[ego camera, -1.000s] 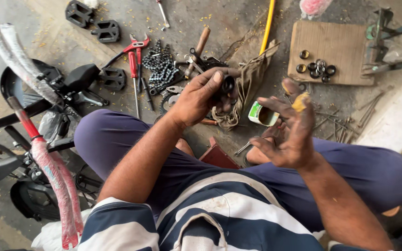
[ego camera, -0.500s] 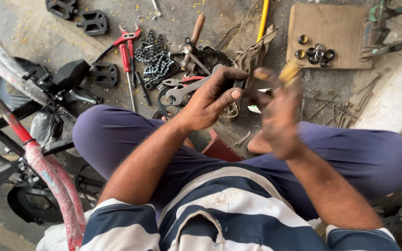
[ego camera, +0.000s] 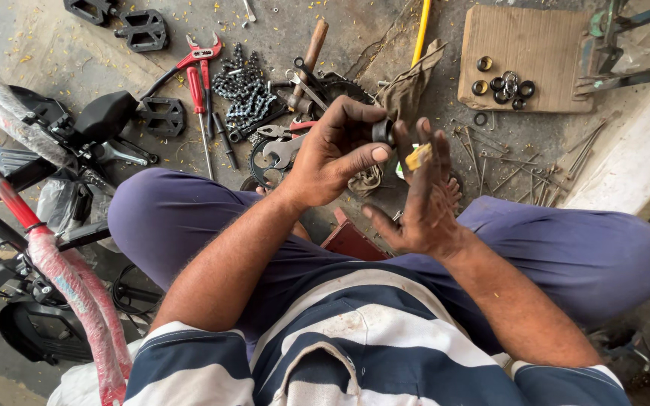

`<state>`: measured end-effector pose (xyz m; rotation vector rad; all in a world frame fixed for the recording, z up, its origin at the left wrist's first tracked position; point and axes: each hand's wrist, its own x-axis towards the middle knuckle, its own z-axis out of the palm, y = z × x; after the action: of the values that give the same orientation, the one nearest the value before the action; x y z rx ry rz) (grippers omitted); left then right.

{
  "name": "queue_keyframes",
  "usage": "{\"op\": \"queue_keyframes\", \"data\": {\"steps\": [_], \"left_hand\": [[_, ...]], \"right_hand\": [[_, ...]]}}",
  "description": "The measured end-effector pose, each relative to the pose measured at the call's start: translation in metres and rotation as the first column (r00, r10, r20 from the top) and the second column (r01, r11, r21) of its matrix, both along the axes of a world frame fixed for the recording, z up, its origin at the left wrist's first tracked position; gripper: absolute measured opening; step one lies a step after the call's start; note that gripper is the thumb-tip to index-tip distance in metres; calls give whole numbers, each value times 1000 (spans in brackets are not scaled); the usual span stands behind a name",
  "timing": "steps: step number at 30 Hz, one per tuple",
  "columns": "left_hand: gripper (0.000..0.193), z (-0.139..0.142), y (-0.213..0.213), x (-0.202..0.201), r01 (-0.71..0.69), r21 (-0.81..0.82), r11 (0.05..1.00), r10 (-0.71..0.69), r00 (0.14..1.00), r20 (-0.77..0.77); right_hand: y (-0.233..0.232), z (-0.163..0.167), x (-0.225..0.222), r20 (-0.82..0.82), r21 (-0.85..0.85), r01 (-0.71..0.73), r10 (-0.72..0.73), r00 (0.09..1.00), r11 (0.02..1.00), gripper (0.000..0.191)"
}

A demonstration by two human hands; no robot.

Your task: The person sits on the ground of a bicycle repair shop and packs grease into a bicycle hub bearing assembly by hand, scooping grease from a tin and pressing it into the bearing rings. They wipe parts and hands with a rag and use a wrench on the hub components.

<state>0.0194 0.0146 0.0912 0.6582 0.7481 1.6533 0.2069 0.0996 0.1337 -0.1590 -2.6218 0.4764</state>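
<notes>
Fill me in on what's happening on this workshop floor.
A person sits cross-legged on the floor among bicycle parts. The left hand pinches a small dark round part in its fingertips. The right hand is held open beside it, with a dab of yellow stuff on its fingers. Ahead lie red-handled pliers, a chain, wrenches, black pedals and a board holding small rings. A red bicycle frame stands at the left.
</notes>
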Motion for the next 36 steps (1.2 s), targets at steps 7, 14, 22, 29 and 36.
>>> {"op": "queue_keyframes", "data": {"steps": [7, 14, 22, 29, 36], "left_hand": [[43, 3, -2, -7, -77, -25, 997, 75, 993, -93], [43, 4, -2, -2, 14, 41, 999, -14, 1000, -16], [42, 5, -1, -3, -39, 18, 999, 41, 992, -120], [47, 11, -4, -12, 22, -38, 999, -25, 995, -93], [38, 22, -6, -11, 93, 39, 995, -83, 975, -206]], "right_hand": [[8, 5, 11, 57, -226, 115, -104, 993, 967, 88], [11, 11, 7, 9, -409, 145, -155, 988, 901, 70], [9, 14, 1, -8, 182, 266, -269, 963, 946, 67], [14, 16, 8, -129, -243, 60, -94, 987, 968, 70], [22, 13, 5, -99, -67, -8, 1, 995, 998, 87]]}}
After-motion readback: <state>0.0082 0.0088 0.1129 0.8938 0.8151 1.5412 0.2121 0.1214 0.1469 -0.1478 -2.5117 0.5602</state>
